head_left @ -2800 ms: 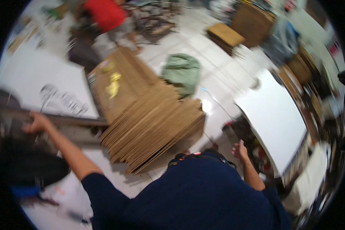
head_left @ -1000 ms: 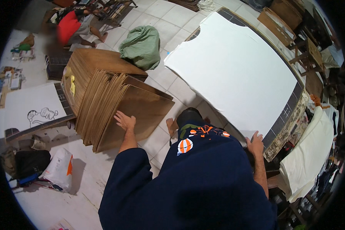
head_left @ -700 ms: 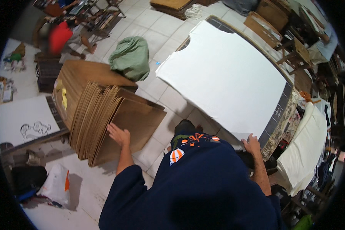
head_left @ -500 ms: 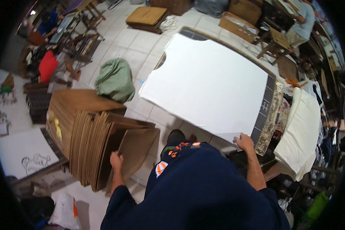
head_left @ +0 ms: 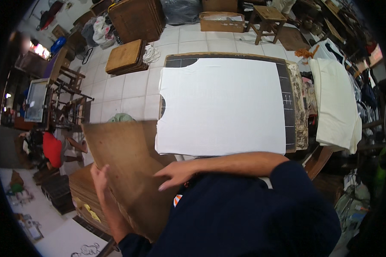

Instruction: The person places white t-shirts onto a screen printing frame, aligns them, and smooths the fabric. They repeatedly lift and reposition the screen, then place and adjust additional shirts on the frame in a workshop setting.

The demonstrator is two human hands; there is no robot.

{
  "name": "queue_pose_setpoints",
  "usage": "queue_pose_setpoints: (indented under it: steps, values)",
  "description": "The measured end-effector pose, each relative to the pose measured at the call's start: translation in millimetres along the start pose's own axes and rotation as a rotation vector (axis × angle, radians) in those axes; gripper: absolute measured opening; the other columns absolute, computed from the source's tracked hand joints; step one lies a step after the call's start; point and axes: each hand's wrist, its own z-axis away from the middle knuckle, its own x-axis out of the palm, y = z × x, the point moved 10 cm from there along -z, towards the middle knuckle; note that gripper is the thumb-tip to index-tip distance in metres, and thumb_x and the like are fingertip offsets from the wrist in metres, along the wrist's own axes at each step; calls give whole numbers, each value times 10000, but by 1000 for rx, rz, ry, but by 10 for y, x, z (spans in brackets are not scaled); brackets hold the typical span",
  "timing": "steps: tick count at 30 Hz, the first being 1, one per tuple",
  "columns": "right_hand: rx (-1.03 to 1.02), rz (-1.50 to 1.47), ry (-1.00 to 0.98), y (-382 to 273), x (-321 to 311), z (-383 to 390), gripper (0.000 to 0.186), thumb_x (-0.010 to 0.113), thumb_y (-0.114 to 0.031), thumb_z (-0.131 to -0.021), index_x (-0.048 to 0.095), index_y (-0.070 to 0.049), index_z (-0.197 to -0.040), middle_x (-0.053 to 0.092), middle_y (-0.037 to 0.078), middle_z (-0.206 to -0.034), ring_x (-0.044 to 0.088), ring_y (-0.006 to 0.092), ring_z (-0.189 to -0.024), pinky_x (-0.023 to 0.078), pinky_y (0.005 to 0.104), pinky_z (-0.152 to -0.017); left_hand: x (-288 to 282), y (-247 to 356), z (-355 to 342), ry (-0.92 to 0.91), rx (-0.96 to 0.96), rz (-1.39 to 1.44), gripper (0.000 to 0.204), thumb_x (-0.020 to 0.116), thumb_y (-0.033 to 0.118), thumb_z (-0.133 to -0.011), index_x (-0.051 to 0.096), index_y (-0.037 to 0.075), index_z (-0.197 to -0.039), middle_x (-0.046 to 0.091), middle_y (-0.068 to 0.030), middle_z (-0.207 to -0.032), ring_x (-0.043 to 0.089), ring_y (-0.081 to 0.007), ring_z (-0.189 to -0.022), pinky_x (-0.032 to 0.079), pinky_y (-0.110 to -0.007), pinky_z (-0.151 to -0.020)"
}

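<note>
A large brown flat board point(head_left: 126, 147) stands tilted before me on the left. My left hand point(head_left: 101, 177) grips its left edge. Across my body reaches my right arm, and my right hand point(head_left: 176, 173) hovers over the board's near right part, fingers stretched out; whether they touch it I cannot tell. To the right, a white cut fabric piece point(head_left: 223, 107) with curved cut-outs at its left lies flat on a dark, line-marked board point(head_left: 290, 115).
Beyond the right end lies a folded cream cloth pile point(head_left: 334, 103). Lower left are stacked brown boards point(head_left: 83, 184) and a white sheet with a drawing point(head_left: 68, 240). Farther off are a wooden stool point(head_left: 266, 19), a stack of boards point(head_left: 124, 56) and a person in red point(head_left: 52, 149).
My left hand has lifted the brown board up from beside the upright stack. My right hand has left the fabric's near corner and swung left to the board. The view has turned.
</note>
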Motion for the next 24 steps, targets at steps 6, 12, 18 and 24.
queue_pose_setpoints:
  steps: [6,12,18,24]
  values:
    - [116,112,409,-781,31,-932,1230,607,-702,-783,-4,124,-1461,271,373,-1451,373,411,-1341,345,401,-1097,347,1725,-1226,16,242,108,426,474,-43,-835,515,-26,-1259,616,-76,-1160,600,-149,-992,469,-292,-880]
    - [113,167,1019,-518,-1555,-420,370,647,-211,-807,486,43,-1022,570,237,-991,547,283,-862,436,432,-714,1308,2980,-1176,-338,675,666,778,609,146,-922,132,-18,-1514,292,-240,-1520,358,-260,-1368,294,-371,-1106]
    - [-341,-925,1133,-215,-2507,2072,392,610,-40,-806,548,67,-1178,665,169,-1001,701,257,-815,614,362,-734,844,1493,-1075,730,401,-563,863,667,405,-884,241,-69,-1467,327,-232,-1496,267,-327,-1415,193,-428,-1155]
    - [-443,-882,1377,-37,-1924,3546,516,609,0,-762,506,43,-1266,651,192,-1077,701,288,-887,621,395,-732,1665,-328,-1249,66,-319,1111,590,569,459,-929,493,26,-1323,531,-136,-1330,515,-272,-1214,373,-443,-1080]
